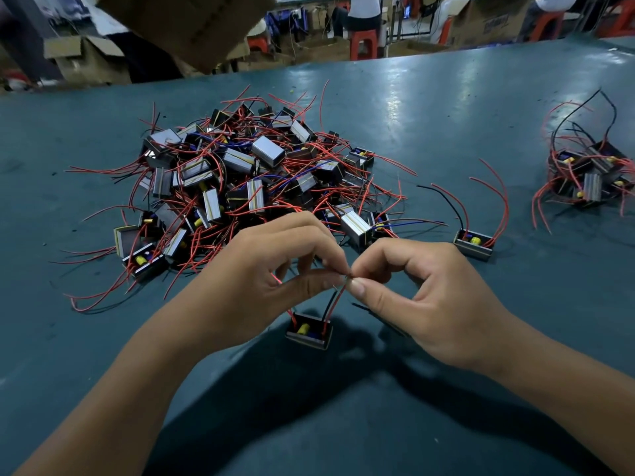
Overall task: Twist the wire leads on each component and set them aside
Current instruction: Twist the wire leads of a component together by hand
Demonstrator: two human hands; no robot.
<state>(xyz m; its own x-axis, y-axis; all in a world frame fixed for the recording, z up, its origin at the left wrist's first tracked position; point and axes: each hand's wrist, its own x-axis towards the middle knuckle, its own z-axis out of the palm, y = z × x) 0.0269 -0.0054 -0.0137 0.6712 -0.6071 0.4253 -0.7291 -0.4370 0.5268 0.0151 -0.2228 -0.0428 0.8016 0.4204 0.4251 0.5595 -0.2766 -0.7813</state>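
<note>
My fingertips hide the very spot where the wire ends [344, 277] meet, so I cannot tell how far they are wound together. My left hand [275, 269] pinches them between thumb and forefinger, and my right hand [422, 293] pinches them from the other side, thumb tip against forefinger; the tips of both hands touch. The other fingers of each hand are curled in loosely. A red wire and a black wire run down from the pinch to the component [308, 331], a small open-topped metal box with a yellow part inside. It sits below my hands, over the teal table [446, 108], and I cannot tell whether it hangs or rests on the surface. Another red wire from it passes behind my left hand and is mostly covered.

Beyond my hands lies the big pile [247, 176] of the same boxes, tangled in red, black and blue wires; the boxes lower in the heap are buried and hard to count. One single box [474, 243] lies apart to the right of the pile, open side up, showing a yellow part. Farther right sits a small pile [587, 173].

Past the table's far edge the background is blurred: cardboard boxes [86, 60], their contents out of sight, and red stools [363, 42] with seated people cut off by the top of the view.
</note>
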